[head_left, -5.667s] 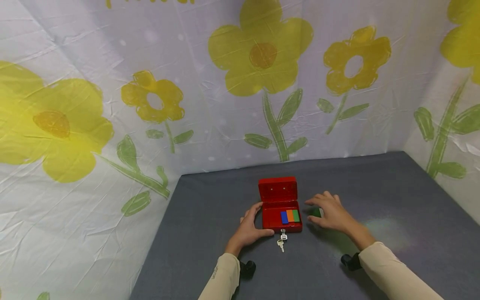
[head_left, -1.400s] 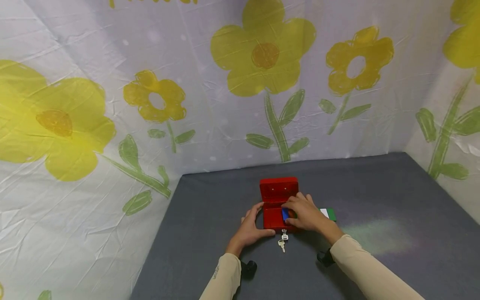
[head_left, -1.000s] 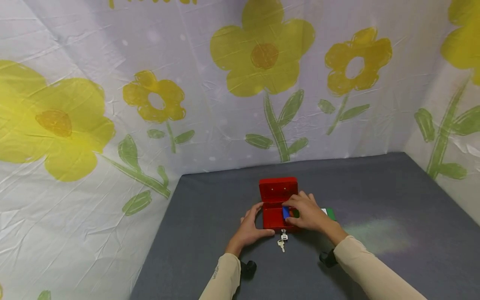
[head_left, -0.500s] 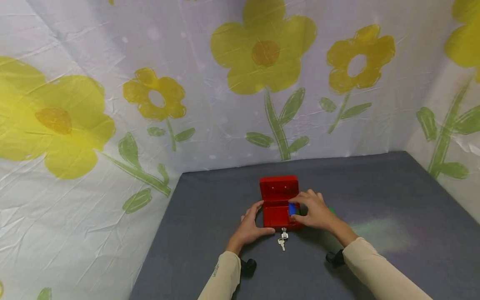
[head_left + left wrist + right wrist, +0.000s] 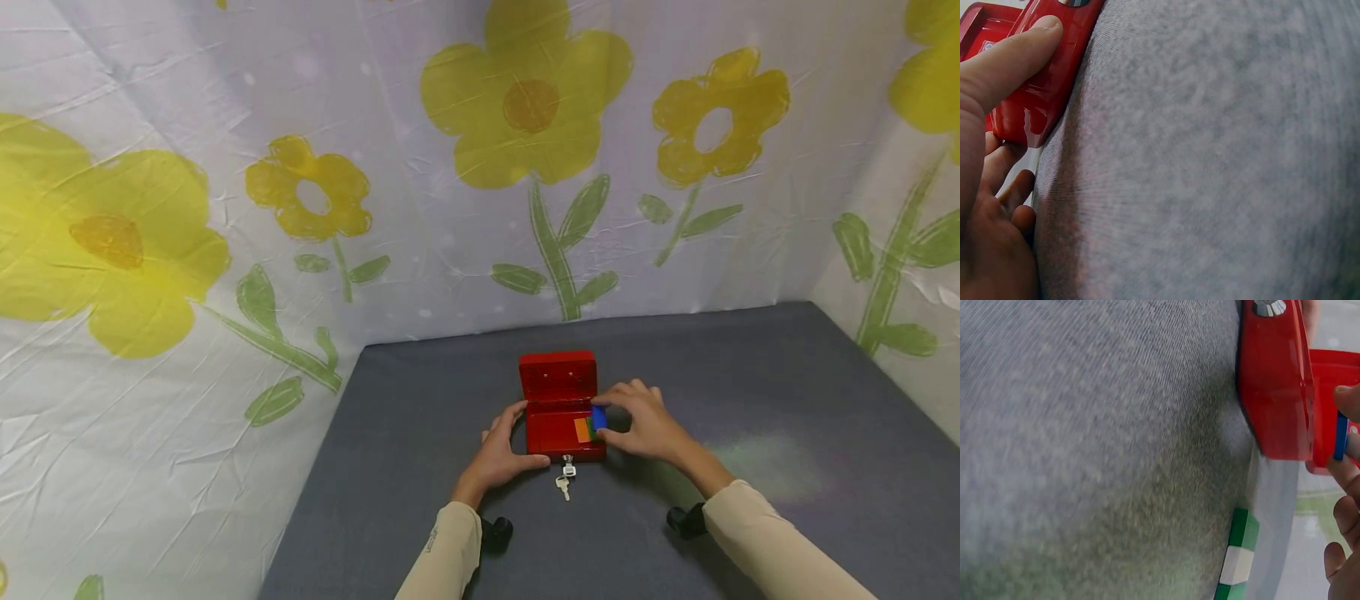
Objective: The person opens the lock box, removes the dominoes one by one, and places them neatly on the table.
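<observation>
A small red cash box (image 5: 551, 429) stands with its lid (image 5: 558, 379) raised. My left hand (image 5: 501, 457) grips its left side, the thumb on the front wall and the fingers along the side, as the left wrist view also shows. Between thumb and fingers my right hand (image 5: 648, 423) pinches a thin flat blue piece (image 5: 598, 417) at the box's right wall. The blue piece (image 5: 1340, 434) appears edge-on in the right wrist view. Inside the box lie a flat orange piece (image 5: 582, 430) and a green one (image 5: 590, 428), partly hidden by the blue.
Keys (image 5: 562, 487) hang from the lock (image 5: 567, 460) at the box's front. A green and white block (image 5: 1236, 565) lies on the grey table (image 5: 420, 400), right of the box, hidden behind my right hand in the head view. A flower-printed cloth (image 5: 420, 275) hangs behind the table.
My right hand reached into the box, took hold of the blue piece and moved it rightward, uncovering the orange and green pieces. My left hand stayed on the box.
</observation>
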A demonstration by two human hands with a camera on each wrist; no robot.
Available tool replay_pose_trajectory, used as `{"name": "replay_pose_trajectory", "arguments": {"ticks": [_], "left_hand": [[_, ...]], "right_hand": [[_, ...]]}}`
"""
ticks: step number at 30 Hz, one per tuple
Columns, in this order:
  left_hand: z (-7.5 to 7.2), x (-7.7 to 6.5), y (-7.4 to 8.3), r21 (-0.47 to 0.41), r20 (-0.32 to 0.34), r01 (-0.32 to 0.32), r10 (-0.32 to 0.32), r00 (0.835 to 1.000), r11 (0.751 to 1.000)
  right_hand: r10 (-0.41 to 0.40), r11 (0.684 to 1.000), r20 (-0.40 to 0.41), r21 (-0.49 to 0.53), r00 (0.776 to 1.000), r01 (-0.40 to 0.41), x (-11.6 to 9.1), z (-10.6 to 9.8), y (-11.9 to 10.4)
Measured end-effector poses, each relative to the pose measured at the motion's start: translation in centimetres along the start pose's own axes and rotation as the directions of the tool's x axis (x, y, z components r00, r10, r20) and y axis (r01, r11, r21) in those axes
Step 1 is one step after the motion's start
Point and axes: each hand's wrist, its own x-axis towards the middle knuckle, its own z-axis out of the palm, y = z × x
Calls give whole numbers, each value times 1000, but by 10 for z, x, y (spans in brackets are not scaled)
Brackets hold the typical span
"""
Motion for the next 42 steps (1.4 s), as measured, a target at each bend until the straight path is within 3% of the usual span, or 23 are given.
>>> {"name": "replay_pose_trajectory", "arguments": {"ticks": [8,31,42], "left_hand": [[1,1,0,3,-1,-11,11,1000,1000],[0,-1,0,-19,-12,-15,15,1000,1000],[0,0,-1,-16,-7,-2,2,1000,1000]], "right_hand": [[-16,1000,-55,-5,998,16,-10,-5,9],[-20,999,-81,-28,997,17,-33,-15,24],[43,998,-62,-34,997,-46,-45,-24,37]]}}
